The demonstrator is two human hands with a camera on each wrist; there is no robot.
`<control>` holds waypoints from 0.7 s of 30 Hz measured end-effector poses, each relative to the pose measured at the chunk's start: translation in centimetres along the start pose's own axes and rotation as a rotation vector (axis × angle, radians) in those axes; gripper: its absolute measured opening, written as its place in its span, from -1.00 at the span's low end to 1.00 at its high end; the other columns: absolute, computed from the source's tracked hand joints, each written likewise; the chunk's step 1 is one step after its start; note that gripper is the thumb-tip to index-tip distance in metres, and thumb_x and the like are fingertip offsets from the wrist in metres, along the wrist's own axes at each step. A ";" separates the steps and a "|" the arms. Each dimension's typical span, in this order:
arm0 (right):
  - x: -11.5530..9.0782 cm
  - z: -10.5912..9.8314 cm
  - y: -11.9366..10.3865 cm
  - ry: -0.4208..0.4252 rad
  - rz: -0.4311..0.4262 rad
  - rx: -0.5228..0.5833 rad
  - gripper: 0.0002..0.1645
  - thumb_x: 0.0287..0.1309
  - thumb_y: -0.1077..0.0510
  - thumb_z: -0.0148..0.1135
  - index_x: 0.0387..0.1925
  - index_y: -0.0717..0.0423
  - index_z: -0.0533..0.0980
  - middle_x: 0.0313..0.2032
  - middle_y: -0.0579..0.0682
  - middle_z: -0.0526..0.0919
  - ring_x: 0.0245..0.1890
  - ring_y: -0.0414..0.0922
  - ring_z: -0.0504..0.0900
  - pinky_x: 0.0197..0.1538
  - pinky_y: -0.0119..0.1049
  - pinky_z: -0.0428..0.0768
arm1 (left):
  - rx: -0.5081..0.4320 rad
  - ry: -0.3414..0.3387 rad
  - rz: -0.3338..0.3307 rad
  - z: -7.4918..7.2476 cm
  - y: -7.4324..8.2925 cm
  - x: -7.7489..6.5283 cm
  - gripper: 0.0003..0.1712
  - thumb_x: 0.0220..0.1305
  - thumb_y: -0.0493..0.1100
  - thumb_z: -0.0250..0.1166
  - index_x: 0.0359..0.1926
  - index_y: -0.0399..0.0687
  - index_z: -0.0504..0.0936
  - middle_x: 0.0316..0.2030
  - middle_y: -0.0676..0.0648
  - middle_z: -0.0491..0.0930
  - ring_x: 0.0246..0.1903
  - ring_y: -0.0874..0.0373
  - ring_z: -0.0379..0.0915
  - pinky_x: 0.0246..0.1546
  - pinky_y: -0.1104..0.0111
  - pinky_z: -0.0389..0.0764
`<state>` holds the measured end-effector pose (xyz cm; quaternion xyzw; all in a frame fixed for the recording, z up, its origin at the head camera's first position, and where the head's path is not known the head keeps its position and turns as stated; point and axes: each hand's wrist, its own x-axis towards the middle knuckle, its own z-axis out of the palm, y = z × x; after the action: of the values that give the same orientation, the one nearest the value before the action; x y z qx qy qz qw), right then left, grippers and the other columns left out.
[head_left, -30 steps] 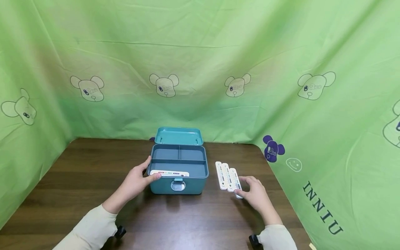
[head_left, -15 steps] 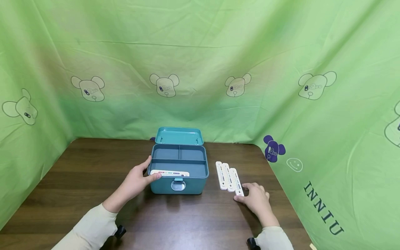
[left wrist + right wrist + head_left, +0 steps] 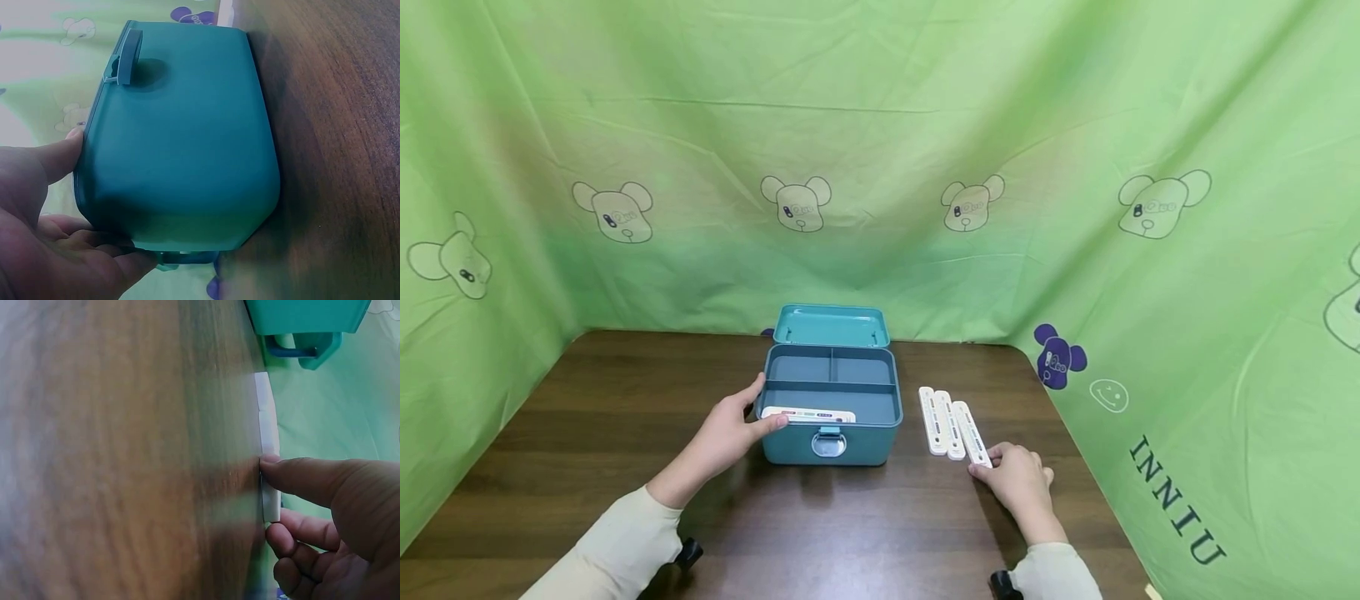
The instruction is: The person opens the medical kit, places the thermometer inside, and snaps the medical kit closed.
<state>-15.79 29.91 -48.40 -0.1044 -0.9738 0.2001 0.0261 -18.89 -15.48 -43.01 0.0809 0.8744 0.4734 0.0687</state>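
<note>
A teal storage box stands with its lid raised. My left hand grips its front left corner, thumb on the front rim and fingers along the side. In the front compartment lies a slim white case with coloured print. Three similar white cases lie side by side to the right of the box. My right hand pinches the near end of the rightmost slim white case between thumb and fingers. In the right wrist view, the thumb and fingertips press on opposite sides of this white case, low at the tabletop.
Two other white cases, the left one and the middle one, lie close together. Dividers split the box into three compartments. A silver latch hangs on its front. Green printed cloth surrounds the brown table.
My right hand has shifted to the near end of the rightmost white case, whose near end has swung right, away from the middle one. The left hand keeps its grip on the box.
</note>
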 end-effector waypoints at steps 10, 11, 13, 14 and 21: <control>0.3 -0.7 0.3 0.083 0.056 0.005 -0.61 -0.10 0.08 0.42 -0.20 0.20 0.67 -0.25 0.24 0.73 -0.18 0.30 0.58 -0.10 0.20 0.37 | 0.010 0.004 0.005 0.0 0.0 -0.1 0.16 0.29 0.27 0.39 0.60 -0.24 0.01 0.55 -0.28 0.12 0.53 -0.26 0.04 0.44 -0.17 0.23; 0.3 -0.7 0.4 0.096 0.055 0.007 -0.61 -0.11 0.10 0.42 -0.19 0.21 0.67 -0.25 0.25 0.72 -0.18 0.30 0.58 -0.10 0.20 0.38 | 0.009 0.005 0.005 0.0 -0.1 -0.1 0.16 0.29 0.26 0.39 0.60 -0.24 0.01 0.55 -0.28 0.12 0.53 -0.26 0.04 0.44 -0.17 0.23; 0.4 -0.7 0.6 0.120 0.048 0.006 -0.60 -0.13 0.11 0.42 -0.19 0.21 0.66 -0.26 0.27 0.71 -0.20 0.30 0.58 -0.11 0.20 0.40 | 0.004 0.005 0.004 0.0 -0.1 -0.2 0.15 0.30 0.24 0.39 0.60 -0.24 0.01 0.55 -0.28 0.12 0.53 -0.25 0.05 0.44 -0.16 0.24; 0.4 -0.7 0.7 0.128 0.043 0.004 -0.60 -0.14 0.12 0.42 -0.19 0.22 0.65 -0.26 0.27 0.70 -0.20 0.30 0.58 -0.11 0.20 0.41 | 0.003 0.006 0.004 0.0 -0.1 -0.2 0.15 0.30 0.24 0.39 0.60 -0.24 0.01 0.55 -0.28 0.12 0.53 -0.25 0.05 0.44 -0.15 0.25; 1.1 -1.5 0.6 0.184 -0.023 -0.017 -0.58 -0.11 0.13 0.42 -0.16 0.24 0.63 -0.24 0.29 0.68 -0.20 0.29 0.57 -0.17 0.14 0.38 | -0.008 0.011 0.000 0.0 0.1 -0.2 0.16 0.29 0.24 0.40 0.61 -0.21 0.00 0.55 -0.26 0.12 0.53 -0.22 0.04 0.45 -0.13 0.24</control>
<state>-16.63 31.28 -47.23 -0.1116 -0.9701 0.1813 0.1167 -18.72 -15.46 -42.98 0.0778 0.8729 0.4774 0.0641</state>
